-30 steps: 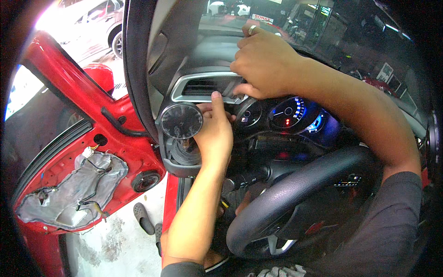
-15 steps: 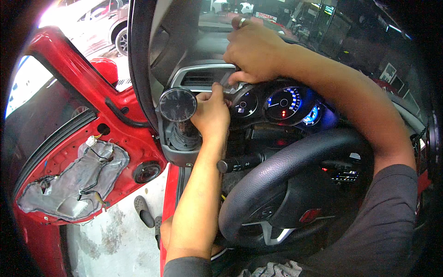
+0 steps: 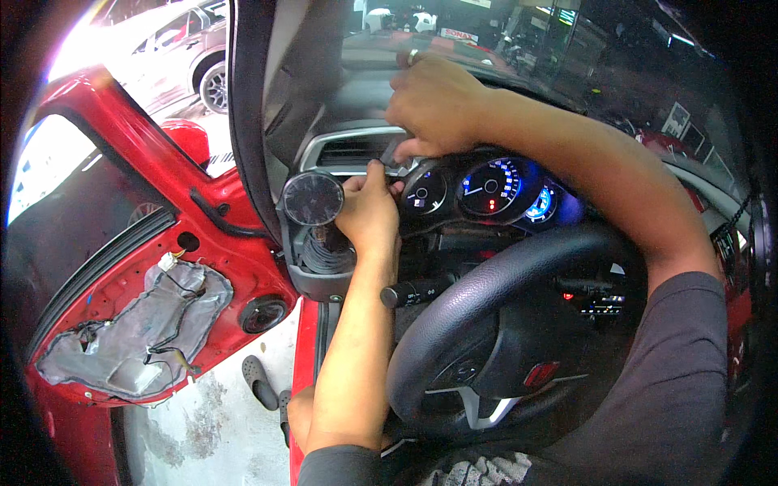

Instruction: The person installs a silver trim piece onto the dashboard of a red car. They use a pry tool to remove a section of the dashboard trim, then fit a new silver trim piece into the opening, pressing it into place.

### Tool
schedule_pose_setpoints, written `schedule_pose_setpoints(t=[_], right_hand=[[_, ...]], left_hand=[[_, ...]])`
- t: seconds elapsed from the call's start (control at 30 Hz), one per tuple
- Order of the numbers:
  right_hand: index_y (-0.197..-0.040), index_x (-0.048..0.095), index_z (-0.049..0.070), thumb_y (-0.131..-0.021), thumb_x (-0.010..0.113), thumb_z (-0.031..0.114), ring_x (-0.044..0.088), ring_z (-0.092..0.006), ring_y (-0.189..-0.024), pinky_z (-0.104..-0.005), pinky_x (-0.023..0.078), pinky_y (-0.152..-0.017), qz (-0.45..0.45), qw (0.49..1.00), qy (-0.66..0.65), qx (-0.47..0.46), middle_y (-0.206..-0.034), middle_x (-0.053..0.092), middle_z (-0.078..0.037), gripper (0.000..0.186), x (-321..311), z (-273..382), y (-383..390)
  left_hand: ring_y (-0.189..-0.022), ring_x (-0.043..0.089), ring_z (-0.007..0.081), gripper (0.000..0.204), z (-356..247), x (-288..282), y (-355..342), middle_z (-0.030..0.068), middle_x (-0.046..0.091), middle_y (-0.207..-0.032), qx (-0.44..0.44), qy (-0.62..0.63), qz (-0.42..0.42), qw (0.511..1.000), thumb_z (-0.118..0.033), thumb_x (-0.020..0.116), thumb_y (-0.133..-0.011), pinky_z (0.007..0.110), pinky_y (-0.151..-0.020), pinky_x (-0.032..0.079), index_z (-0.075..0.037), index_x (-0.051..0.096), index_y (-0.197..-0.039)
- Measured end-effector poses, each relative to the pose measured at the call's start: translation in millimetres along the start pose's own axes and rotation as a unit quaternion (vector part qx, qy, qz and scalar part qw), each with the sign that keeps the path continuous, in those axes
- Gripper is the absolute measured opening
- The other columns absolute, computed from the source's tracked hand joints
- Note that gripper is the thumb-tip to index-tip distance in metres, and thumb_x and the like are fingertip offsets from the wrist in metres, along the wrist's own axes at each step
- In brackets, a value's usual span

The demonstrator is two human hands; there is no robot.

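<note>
My left hand (image 3: 369, 212) is closed in front of the dashboard, between the side air vent (image 3: 352, 151) and the instrument cluster (image 3: 490, 188). Its thumb points up and its fingertips curl in beside the cluster's edge; what they pinch is hidden. Above it, my right hand (image 3: 436, 107) reaches over the steering wheel (image 3: 478, 300), fingers curled and a ring on one. Beneath its thumb a dark grey flat strip (image 3: 390, 151) sticks down toward my left thumb, in front of the vent. Close to my left wrist stands a round dark disc (image 3: 314, 198) over a ribbed holder (image 3: 326, 251).
A control stalk (image 3: 417, 289) juts out beside my left forearm. At left the red car door (image 3: 279, 275) hangs open, its inner panel off, with a grey sheet (image 3: 146, 332) and loose wires showing. Clogs (image 3: 259, 382) lie on the floor outside. The windshield (image 3: 583, 105) is ahead.
My right hand has come slightly down and left, nearer my left thumb. The grey strip, blurred before, shows more plainly. The whole view has shifted a little; my left hand keeps its place.
</note>
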State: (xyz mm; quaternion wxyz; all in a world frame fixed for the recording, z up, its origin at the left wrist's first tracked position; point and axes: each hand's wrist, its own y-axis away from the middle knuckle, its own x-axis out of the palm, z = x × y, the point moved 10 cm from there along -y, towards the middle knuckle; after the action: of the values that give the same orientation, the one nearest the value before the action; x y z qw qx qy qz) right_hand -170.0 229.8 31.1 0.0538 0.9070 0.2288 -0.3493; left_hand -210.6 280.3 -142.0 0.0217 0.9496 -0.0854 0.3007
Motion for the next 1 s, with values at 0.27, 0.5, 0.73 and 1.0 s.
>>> schedule_pose_setpoints(t=[0.27,0.5,0.73,1.0], right_hand=[[-0.096,0.073,0.013,-0.094,0.068,0.038,0.068,-0.0265,-0.107,-0.0496,0.044,-0.108,-0.036,0.992,0.106,0.058,-0.093,0.072,-0.005,0.025,-42,-20,36],[-0.094,0.074,0.011,-0.095,0.069,0.028,0.073,-0.0348,-0.087,-0.0482,0.056,-0.077,-0.001,0.975,-0.01,0.224,-0.09,0.074,-0.011,0.018,-43,-59,94],[-0.102,0.072,0.013,-0.094,0.068,0.025,0.074,-0.0301,-0.095,-0.0482,0.053,-0.089,-0.108,0.983,0.061,0.136,-0.093,0.075,-0.01,0.015,-66,-35,81],[-0.099,0.073,0.016,-0.092,0.069,0.028,0.072,-0.0256,-0.099,-0.0448,0.049,-0.091,0.03,0.987,0.054,0.147,-0.093,0.073,-0.006,0.015,-34,-38,46]], left_hand=[[-0.075,0.066,0.0118,0.026,-13,3,17,0.0067,0.072,-0.086,0.019,-0.071,0.131,0.989,-0.024,0.069,-0.103,0.026,-0.069,0.05,0.0,0.068,-0.091],[-0.09,0.068,0.0322,0.019,-86,37,60,0.0167,0.066,-0.099,0.329,-0.283,0.195,0.879,-0.014,0.073,-0.092,0.042,-0.08,0.054,0.003,0.069,-0.099],[-0.098,0.061,0.0424,0.026,-84,59,61,0.0208,0.066,-0.101,0.443,-0.452,0.218,0.743,-0.02,0.075,-0.089,0.051,-0.089,0.05,0.001,0.07,-0.103],[-0.095,0.059,0.039,0.038,-87,69,75,0.0181,0.061,-0.1,0.517,-0.528,0.212,0.64,-0.03,0.081,-0.083,0.05,-0.082,0.048,-0.001,0.065,-0.101]])
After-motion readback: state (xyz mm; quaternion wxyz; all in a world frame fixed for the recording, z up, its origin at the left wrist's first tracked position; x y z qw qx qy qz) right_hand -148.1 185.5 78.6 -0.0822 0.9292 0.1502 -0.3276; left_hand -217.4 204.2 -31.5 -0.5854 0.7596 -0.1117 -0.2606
